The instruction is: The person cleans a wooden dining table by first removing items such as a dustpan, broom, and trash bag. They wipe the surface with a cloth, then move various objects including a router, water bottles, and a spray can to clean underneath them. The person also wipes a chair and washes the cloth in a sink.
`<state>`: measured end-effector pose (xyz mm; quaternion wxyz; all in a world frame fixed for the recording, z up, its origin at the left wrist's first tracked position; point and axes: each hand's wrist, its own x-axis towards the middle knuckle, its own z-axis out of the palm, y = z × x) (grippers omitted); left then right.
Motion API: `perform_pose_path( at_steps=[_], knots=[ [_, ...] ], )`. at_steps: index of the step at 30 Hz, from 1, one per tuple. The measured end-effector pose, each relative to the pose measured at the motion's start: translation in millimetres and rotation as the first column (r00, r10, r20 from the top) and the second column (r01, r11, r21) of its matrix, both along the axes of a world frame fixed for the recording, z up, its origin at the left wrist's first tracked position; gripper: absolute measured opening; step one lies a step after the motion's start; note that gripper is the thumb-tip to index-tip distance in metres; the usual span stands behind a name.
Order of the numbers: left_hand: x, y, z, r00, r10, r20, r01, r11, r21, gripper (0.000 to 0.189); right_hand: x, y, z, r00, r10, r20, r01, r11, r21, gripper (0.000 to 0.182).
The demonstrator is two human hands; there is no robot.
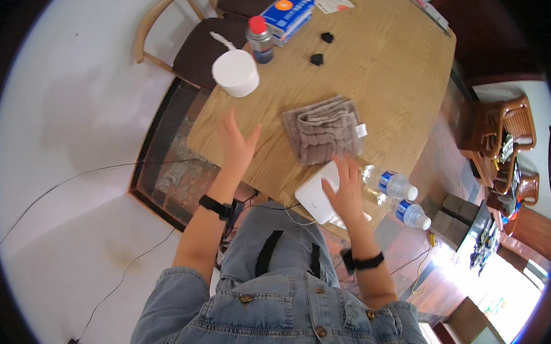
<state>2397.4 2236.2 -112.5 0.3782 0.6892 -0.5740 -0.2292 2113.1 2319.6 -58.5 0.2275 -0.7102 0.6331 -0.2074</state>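
Note:
My left hand (238, 141) is raised at the near left part of the wooden table (382, 75), fingers apart and empty. My right hand (347, 187), also empty with its fingers spread, is over a white flat device (314, 199) at the near edge. A folded brown towel (327, 133) with a white tag lies just beyond the right hand. Beyond my left hand stands a roll of white paper (236, 74), its loose end sticking out at the back. Beside the roll is a spray can with a red cap (259, 39).
Two clear plastic bottles (389, 183) are right of my right hand. Blue-and-white boxes or books (289, 14), two small black objects (316, 59) and a paper packet (332, 2) are at the far side. A chair (196, 51) stands left; cables run by the near edge.

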Motion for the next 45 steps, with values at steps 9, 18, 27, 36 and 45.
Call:
perform_pose_path(
  at_steps=[9,18,27,36,45],
  knots=[
    [68,-96,39,0.969,-0.083,0.233,0.085,0.996,-0.001,0.119,62,-107,-43,0.901,-0.002,-0.434,0.196,0.894,0.402,0.083],
    [84,-122,15,0.991,-0.132,0.019,0.132,0.991,-0.017,0.109,89,-58,-61,0.879,0.348,-0.327,-0.306,0.936,0.175,0.07],
    [183,-25,69,0.99,0.091,0.104,-0.083,0.993,-0.087,0.106,189,-71,-76,0.621,0.766,-0.164,-0.76,0.64,0.111,0.068],
    [218,49,80,0.966,0.21,0.154,-0.213,0.977,0.007,0.11,280,-144,-86,0.58,0.8,-0.154,-0.814,0.578,-0.065,0.063],
    [181,55,93,0.983,-0.008,0.183,-0.005,0.997,0.071,0.111,223,-182,-77,0.806,0.549,-0.22,-0.535,0.835,0.127,0.062]
  ],
)
